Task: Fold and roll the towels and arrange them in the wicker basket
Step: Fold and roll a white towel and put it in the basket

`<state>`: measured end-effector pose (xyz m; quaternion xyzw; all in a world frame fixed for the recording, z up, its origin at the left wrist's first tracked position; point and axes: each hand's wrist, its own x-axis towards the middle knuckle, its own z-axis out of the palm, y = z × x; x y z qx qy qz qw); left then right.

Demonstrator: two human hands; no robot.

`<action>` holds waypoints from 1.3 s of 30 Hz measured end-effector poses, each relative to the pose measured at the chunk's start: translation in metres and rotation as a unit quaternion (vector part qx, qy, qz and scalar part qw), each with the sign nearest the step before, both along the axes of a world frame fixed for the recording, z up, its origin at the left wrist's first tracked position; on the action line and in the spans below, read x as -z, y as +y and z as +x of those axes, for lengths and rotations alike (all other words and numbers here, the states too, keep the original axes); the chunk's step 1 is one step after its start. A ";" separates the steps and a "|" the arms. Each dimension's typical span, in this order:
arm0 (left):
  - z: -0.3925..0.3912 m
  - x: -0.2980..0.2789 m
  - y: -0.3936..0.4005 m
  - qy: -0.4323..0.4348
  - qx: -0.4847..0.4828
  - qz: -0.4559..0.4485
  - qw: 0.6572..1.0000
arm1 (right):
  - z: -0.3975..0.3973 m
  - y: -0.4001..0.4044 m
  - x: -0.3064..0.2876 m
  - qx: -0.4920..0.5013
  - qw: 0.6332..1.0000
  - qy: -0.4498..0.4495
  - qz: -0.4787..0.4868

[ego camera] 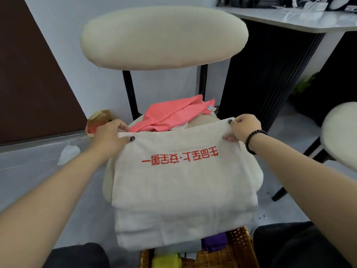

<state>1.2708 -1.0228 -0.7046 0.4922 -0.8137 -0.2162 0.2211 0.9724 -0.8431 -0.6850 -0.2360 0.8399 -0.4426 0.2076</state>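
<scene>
Left hand [111, 135], right hand [243, 127] pinching far corners of white red-lettered cotton towel [181, 182] — keeping edge taut, aligning fold over cream chair seat [257, 171].

Even, soft indoor light; faint shadows. Wide-angle bending at edges; slight overall softness, far upper-right corner blurred.

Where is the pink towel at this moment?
In the head view, the crumpled pink towel lies at the back of the cream chair seat, just beyond the white towel with red lettering, between both hands.
</scene>
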 end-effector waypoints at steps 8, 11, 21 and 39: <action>-0.035 0.038 0.060 -0.036 0.122 -0.268 0.955 | 0.058 -0.015 0.048 -0.164 0.951 0.263 0.018; -0.054 0.051 0.085 -0.121 0.176 -0.080 0.974 | 0.106 -0.019 0.070 -0.375 0.865 0.329 0.046; 0.007 0.068 0.052 -0.253 0.147 -0.013 0.956 | 0.034 0.002 0.076 -0.382 0.816 0.350 0.257; 0.012 0.024 0.002 0.000 -0.096 0.288 0.953 | -0.028 -0.045 0.023 -0.154 0.951 -0.039 0.267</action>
